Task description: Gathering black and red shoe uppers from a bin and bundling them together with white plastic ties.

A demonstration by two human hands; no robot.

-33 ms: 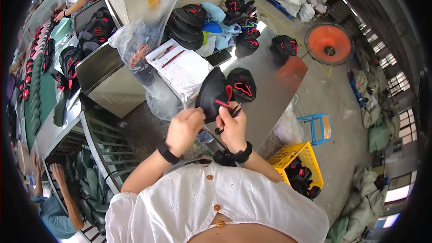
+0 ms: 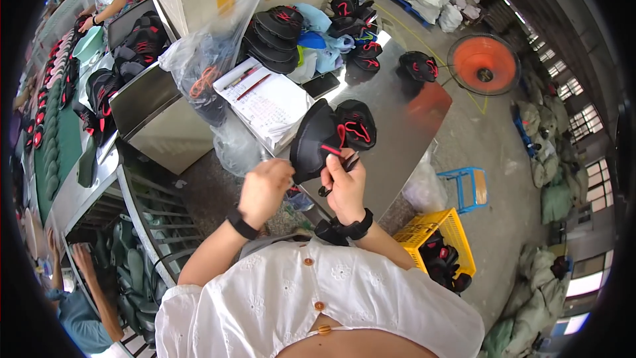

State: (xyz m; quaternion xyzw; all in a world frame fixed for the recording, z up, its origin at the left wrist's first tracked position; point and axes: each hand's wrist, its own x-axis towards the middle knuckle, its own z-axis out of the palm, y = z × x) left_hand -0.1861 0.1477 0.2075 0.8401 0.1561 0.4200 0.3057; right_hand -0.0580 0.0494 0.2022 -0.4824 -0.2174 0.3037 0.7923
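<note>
Nr tbl (image 2: 396, 136) edge, R hand (image 2: 346, 187) grips blk upper (image 2: 312, 140); rm rt.

Two black-and-red shoe uppers (image 2: 313, 136) are at centre, two pens (image 2: 254, 86) on one notebook (image 2: 281, 111) left of centre, one orange fan (image 2: 482, 56) at upper right, one yellow crate (image 2: 463, 237) at lower right, and three blouse buttons (image 2: 319, 305) at lower centre.

Metal table (image 2: 392, 149) beneath a notebook (image 2: 273, 107) and black-and-red shoe uppers (image 2: 358, 124)
</note>
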